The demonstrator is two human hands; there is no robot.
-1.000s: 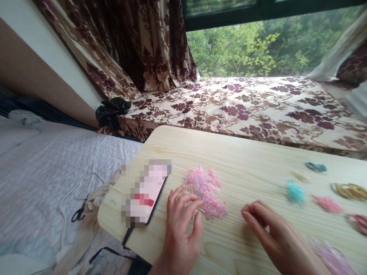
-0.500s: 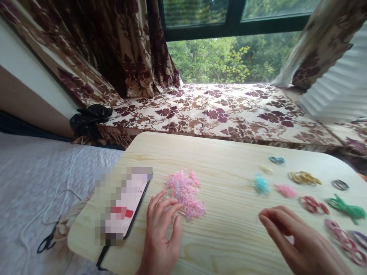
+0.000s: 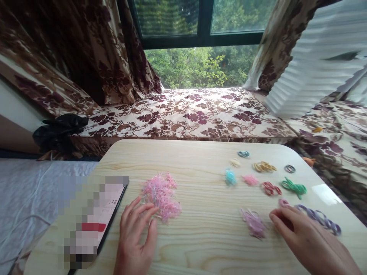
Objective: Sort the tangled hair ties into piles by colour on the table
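My left hand rests with its fingers apart at the near left edge of a loose pile of small pink and pale elastic bands. My right hand has thumb and fingers pinched together. Whatever lies between those fingertips, if anything, is hidden. Just left of them is a small heap of mauve elastic bands. Pink hair ties show partly from behind the right hand, and purple hair ties lie beyond it.
Farther back are green hair ties, red ones, yellow ones, a dark one, blue-grey ones, and turquoise, pink and cream band heaps. A partly blurred phone lies left on the wooden table.
The view has swung right, so the table sits farther left. My right hand has moved right over the table, uncovering the mauve heap and partly covering the pink hair ties. The left hand stays by the pile.
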